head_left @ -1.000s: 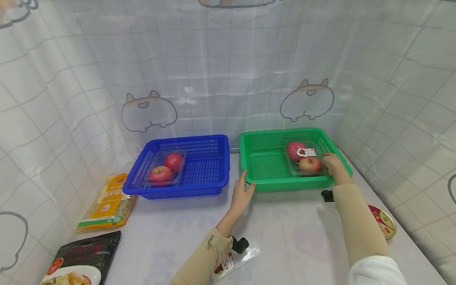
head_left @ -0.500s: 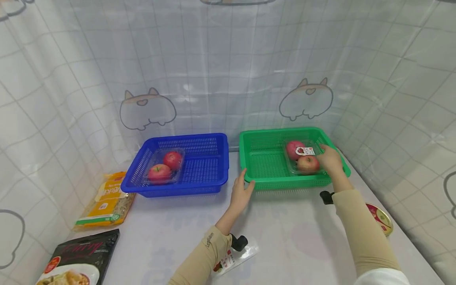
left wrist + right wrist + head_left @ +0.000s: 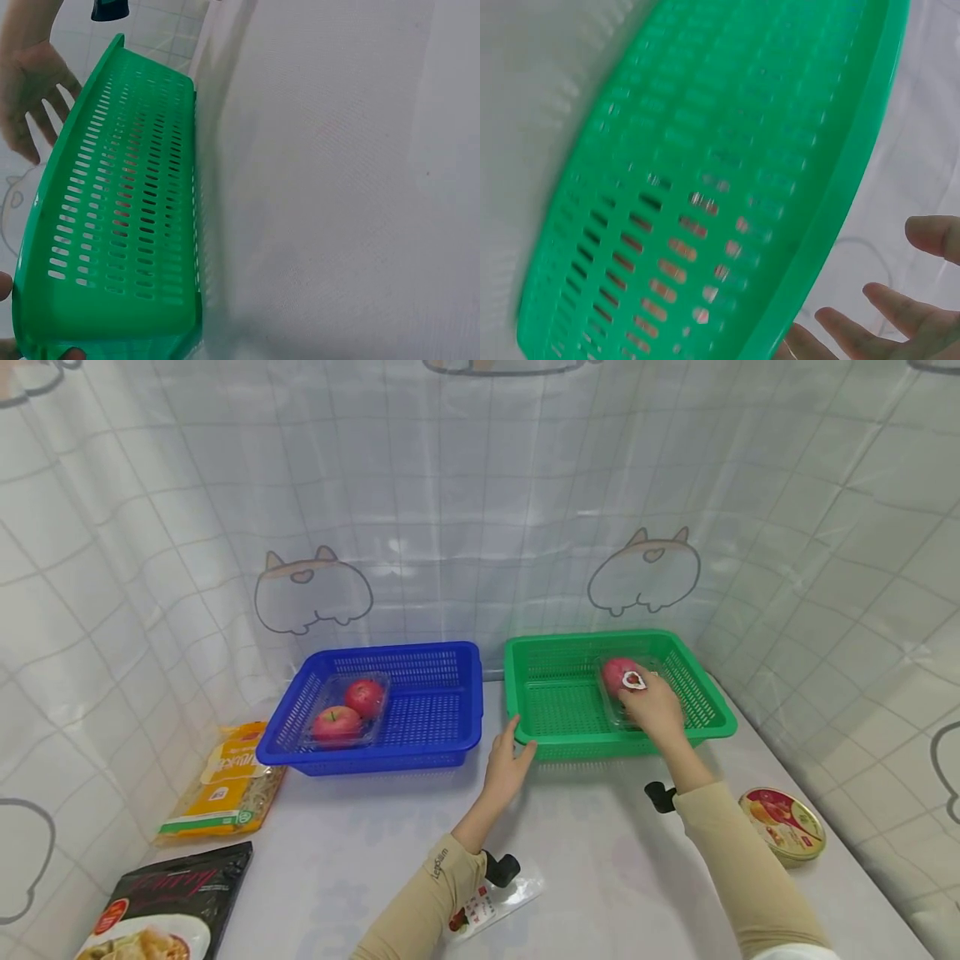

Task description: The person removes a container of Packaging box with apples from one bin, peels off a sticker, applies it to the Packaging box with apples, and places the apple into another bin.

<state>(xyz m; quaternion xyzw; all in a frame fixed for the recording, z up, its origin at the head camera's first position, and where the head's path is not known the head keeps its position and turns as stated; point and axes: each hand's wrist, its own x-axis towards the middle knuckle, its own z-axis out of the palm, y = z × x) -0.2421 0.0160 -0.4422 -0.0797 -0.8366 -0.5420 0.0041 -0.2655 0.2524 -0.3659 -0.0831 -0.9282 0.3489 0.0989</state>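
A clear plastic pack of apples (image 3: 621, 672) with a white label lies in the right part of the green basket (image 3: 558, 747). My right hand (image 3: 657, 708) reaches over the basket's front rim and covers the nearer apple. Its fingers look spread in the right wrist view, where the hand (image 3: 889, 326) shows beyond the green rim. At the basket's front left corner, my left hand (image 3: 508, 768) touches the rim with thumb and forefinger apart and fairly straight. The left wrist view cuts off most of that hand and shows the basket's slotted wall (image 3: 120, 202).
A blue basket (image 3: 375, 767) with another pack of apples (image 3: 337, 727) stands left. A yellow food bag (image 3: 221, 785) and a black food bag (image 3: 168, 902) lie far left. A round tin (image 3: 783, 827) sits right. A labelled clear packet (image 3: 498, 906) lies partly under my left forearm.
My right hand has moved left from the basket's right side onto the apple pack, covering the nearer apple and part of the label. The left hand stays at the corner.
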